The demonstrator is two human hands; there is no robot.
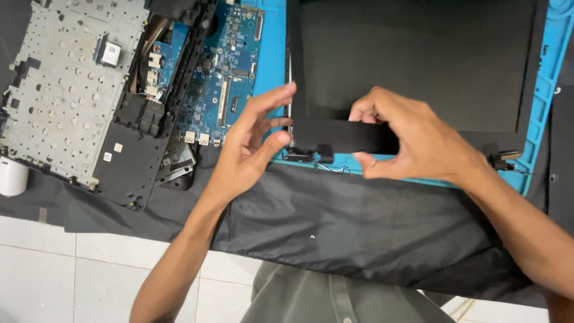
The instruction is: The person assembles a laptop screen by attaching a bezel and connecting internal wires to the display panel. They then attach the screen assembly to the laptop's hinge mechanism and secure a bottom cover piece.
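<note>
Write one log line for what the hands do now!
left hand: open, at screen panel edge | right hand: pinching black strip | blue mat underneath

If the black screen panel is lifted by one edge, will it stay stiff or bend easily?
The black screen panel looks thin and wide, so it probably flexes and may crack. Loose thin wires at its hinge edge could snag. Both the left hand and the right hand are at that edge.

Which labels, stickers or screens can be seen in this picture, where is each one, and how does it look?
Laptop screen panel: top right, lying on the blue mat; large dark rectangle, unlit.
White sticker: upper left, on the grey metal keyboard plate; small, rectangular, with dark print.
Two small white square stickers: on the black casing below that plate.
The left hand and right hand touch the panel's bottom edge.
</note>
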